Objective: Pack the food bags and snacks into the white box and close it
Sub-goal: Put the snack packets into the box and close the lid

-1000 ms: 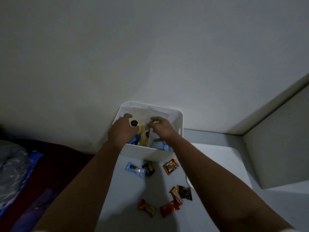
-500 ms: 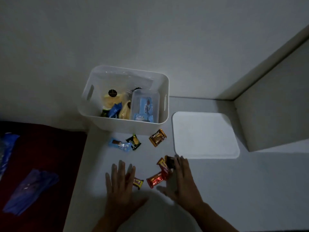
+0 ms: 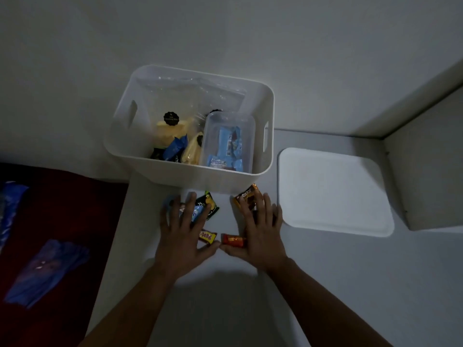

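While both hands are lying flat on the white table [image 3: 325, 284] with fingers straight and spread, gripping nothing, the loose snacks are sitting beneath and between them, just in front of the white box [image 3: 190, 175]. The left hand [image 3: 184, 234] is pressing its fingers over a light blue wrapper [image 3: 195, 213], with a black-and-green packet [image 3: 209, 204] lying just beside its fingertips. The right hand [image 3: 260, 231] is covering part of an orange-brown packet [image 3: 246, 196], its thumb touching a red-orange wrapper [image 3: 233, 240]. A red-and-yellow bar [image 3: 208, 236] is lying between the two hands, next to the left thumb. The box is standing open against the wall, holding clear food bags [image 3: 200, 88] at the back, yellow food bags [image 3: 170, 131] with a round black label, a dark blue wrapper [image 3: 175, 149], and a clear tub [image 3: 229, 141] of light blue snack packs on its right side. The white lid [image 3: 333, 194] is lying flat on the table to the right of the box, apart from it. A dark red cloth [image 3: 62, 221] is lying at the left, carrying a blue plastic bag [image 3: 47, 269].
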